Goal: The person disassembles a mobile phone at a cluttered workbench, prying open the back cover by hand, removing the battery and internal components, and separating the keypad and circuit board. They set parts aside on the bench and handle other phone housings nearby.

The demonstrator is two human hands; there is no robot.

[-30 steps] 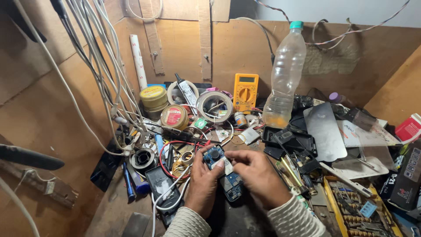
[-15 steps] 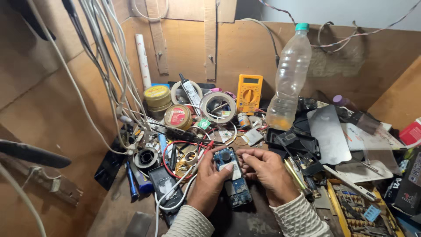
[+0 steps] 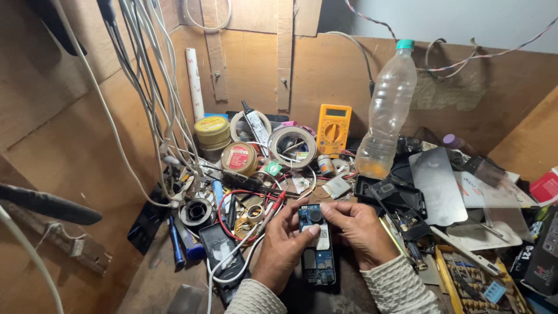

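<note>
Opened phone [image 3: 317,251] lay lengthwise, top end pointing away; left hand [image 3: 283,247] & right hand [image 3: 361,230] pinched its top, fingers curled.

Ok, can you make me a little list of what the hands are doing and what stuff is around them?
left hand: holds the left edge of the opened phone, thumb on its board
right hand: fingertips pinch the phone's top end
phone: blue circuit board showing, lying lengthwise between both hands
behind: yellow multimeter, clear plastic bottle, tape rolls
left side: hanging white cables
surface: cluttered wooden workbench
</note>
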